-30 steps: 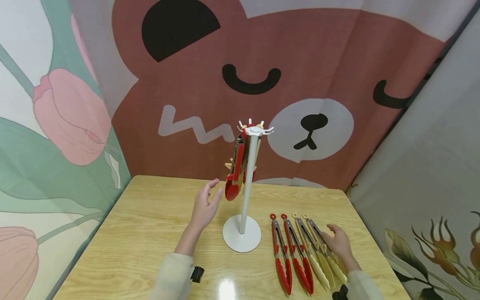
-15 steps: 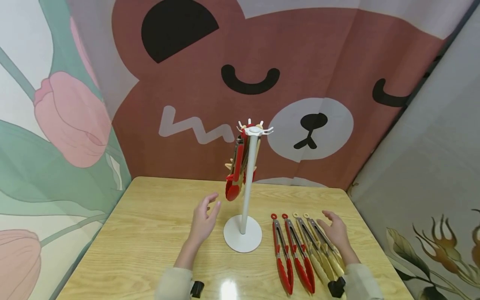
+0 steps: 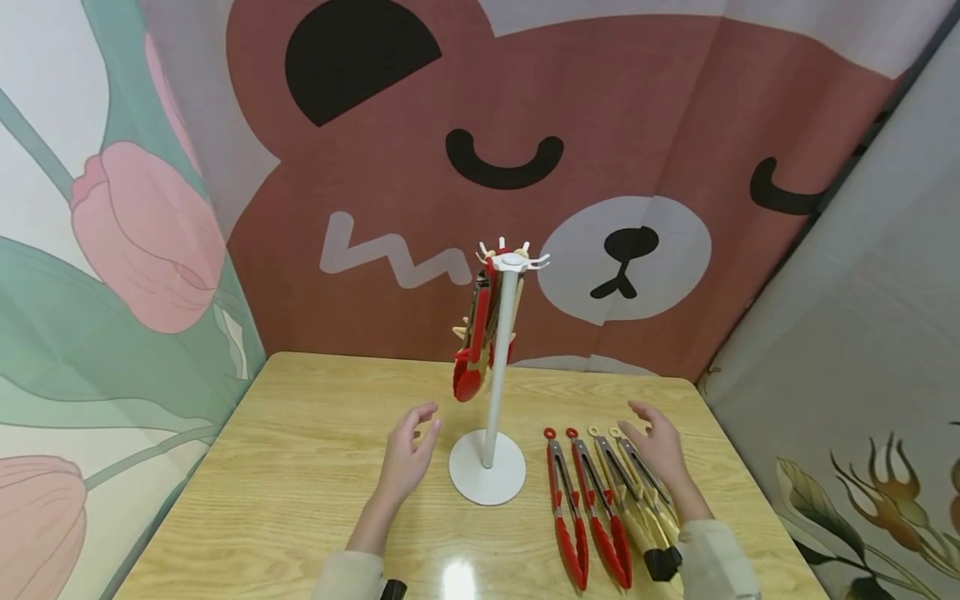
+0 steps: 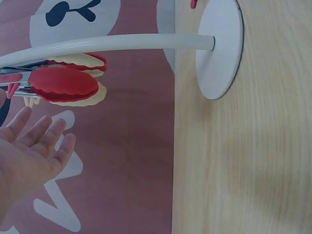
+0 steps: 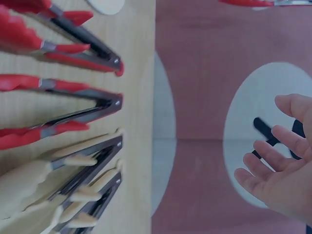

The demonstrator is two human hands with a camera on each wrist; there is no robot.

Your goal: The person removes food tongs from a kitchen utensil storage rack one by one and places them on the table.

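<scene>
While four tongs point(image 3: 618, 543) lie on the table point(image 3: 315, 450), my left hand point(image 3: 406, 452) and right hand point(image 3: 662, 446) hover, fingers loosely spread.
The cream pairs' point(image 3: 617, 473) ring ends are near my right hand, the red ones point(image 3: 564, 546) farther left; my left hand is beside the white stand point(image 3: 501, 350), near the hanging tongs point(image 3: 479, 329).

head view: high, forward-down | wrist views: nearer, rolled sideways (bear backdrop point(image 3: 585, 167) in all three)

Right of the left hand point(image 3: 407, 447), a rack point(image 3: 498, 375) stands on the table point(image 3: 315, 442); several tongs point(image 3: 480, 329) hang from it, beyond that hand. Left of the right hand point(image 3: 660, 443), four tongs point(image 3: 606, 498) lie side by side (the rightmost closest to it).
</scene>
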